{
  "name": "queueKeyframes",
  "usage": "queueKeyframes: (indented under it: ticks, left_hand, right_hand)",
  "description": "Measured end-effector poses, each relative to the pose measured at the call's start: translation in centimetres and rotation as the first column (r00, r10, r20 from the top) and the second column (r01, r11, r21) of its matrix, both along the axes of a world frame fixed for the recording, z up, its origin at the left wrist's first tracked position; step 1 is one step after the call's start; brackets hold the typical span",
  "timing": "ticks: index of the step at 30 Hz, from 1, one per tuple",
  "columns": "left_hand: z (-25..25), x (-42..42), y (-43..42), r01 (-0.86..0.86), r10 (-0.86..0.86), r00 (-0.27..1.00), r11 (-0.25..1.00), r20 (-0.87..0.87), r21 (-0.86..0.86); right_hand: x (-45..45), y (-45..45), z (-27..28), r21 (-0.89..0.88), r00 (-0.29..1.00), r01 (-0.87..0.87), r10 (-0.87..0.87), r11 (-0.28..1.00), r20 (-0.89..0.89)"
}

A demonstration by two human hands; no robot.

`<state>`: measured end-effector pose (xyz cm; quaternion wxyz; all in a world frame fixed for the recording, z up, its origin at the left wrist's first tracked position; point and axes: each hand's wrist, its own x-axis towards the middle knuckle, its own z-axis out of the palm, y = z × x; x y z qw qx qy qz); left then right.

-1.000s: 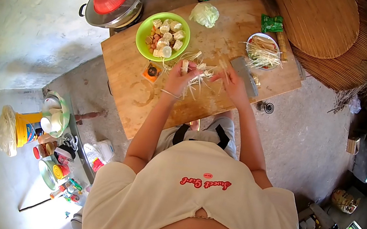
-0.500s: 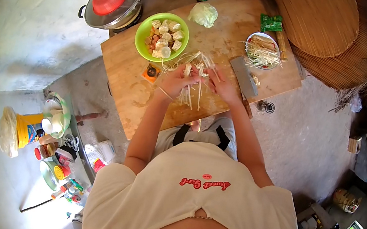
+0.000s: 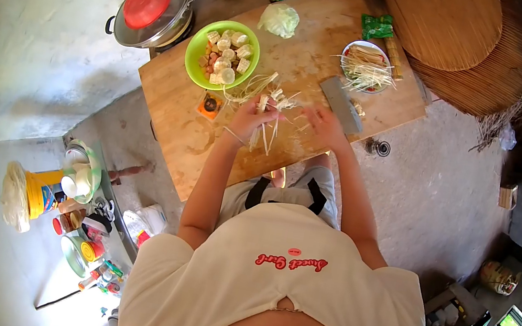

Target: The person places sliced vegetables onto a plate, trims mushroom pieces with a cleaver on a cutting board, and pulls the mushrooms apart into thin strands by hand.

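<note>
The work in hand appears to be gathering or separating pale strips (image 3: 277, 96) above the wooden tabletop (image 3: 170, 126). Taking the lime-green bowl (image 3: 193, 57) as the landmark, the strips lie to its right and a little nearer the person, with some loose ends trailing back toward its near rim. The next move seems to call for a light pinch on single strands, with the bundle kept steady, since such thin pieces look likely to tangle or snap.

The person's left hand (image 3: 250, 119) is on the near right side of the lime-green bowl. Its fingers curl in narrowly around part of the bundle, with several ends hanging out below the fingers. The right hand (image 3: 326, 128) is farther to the right of the bowl, with the strips between it and the left hand. Its fingers are loosely bent and point toward the strips; blur makes it impossible to tell whether its fingertips pinch a strand or how wide the gap between them is.

A cleaver (image 3: 341, 104) lies to the right of the lime-green bowl, just beside the right hand. Well apart to the bowl's right, a white-rimmed dish (image 3: 344, 55) carries more strips, heaped over its near edge. A pale cabbage piece (image 3: 279, 20) sits beyond the bowl and slightly to its right, while an orange packet (image 3: 209, 106) lies just on its near side. Corn pieces (image 3: 225, 63) fill much of the bowl itself.
</note>
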<state>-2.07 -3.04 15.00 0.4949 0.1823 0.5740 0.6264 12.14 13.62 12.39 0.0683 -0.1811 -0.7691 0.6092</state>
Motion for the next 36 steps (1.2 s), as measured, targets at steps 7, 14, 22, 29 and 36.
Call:
queueKeyframes:
  ticks: [7,14,22,29,36]
  left_hand:
    - [1.4,1.3,0.8,-0.131,0.123,0.985,0.990,0.117,0.056]
    - [-0.7,1.5,0.9,-0.123,0.111,0.976,0.991,-0.186,-0.054]
    - [-4.1,1.2,0.3,-0.187,0.144,0.890,0.981,0.432,0.059]
    - [-4.1,1.8,0.1,-0.209,0.174,0.902,0.977,0.395,0.049]
    - [-3.2,2.0,-0.1,-0.250,0.201,0.896,0.965,0.395,0.075]
  right_hand:
    - [0.1,-0.9,-2.6,-0.103,0.988,0.156,-0.156,0.982,0.012]
    - [-0.7,-3.7,0.7,-0.191,0.999,-0.012,0.018,0.982,0.033]
    - [0.8,6.4,-2.5,-0.510,0.856,0.487,-0.503,0.709,0.120]
    - [-2.1,20.4,-8.7,-0.761,0.833,0.469,-0.512,0.448,0.212]
    - [-3.4,23.7,-8.6,-0.821,0.799,0.520,-0.476,0.237,0.369]
